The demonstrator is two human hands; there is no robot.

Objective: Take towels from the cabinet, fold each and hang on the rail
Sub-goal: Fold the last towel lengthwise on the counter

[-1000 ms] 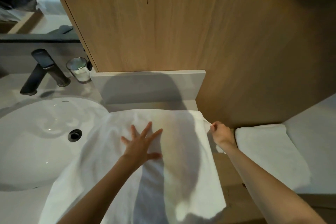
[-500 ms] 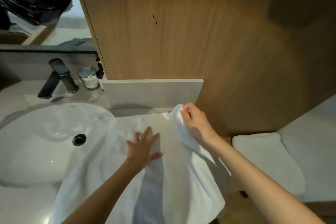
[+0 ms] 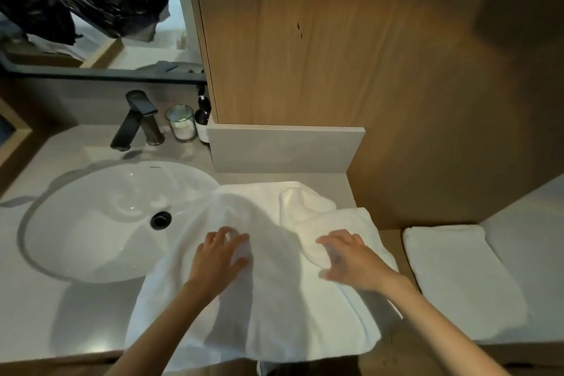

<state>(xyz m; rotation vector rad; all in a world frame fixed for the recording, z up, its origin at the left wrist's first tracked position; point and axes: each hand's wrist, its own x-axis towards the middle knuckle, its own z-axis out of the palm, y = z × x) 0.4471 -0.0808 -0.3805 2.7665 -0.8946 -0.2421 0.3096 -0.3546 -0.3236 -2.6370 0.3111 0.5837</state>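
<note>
A white towel lies spread on the counter to the right of the sink, its left side drooping over the basin rim and its near edge hanging off the counter front. Its right far corner is folded over toward the middle as a flap. My left hand rests on the middle of the towel with loosely bent fingers. My right hand lies on the flap and holds its edge between fingers and thumb. A second white towel, folded, lies on a lower surface to the right.
A white round sink with a black drain fills the left. Behind it stand a dark faucet, a glass and a dark pump bottle. A wooden cabinet panel rises behind the towel, with a mirror to its left.
My right hand carried the towel's right corner up and over to the left, then laid it down as a folded flap. My left hand stayed on the towel, its fingers bending a little.
</note>
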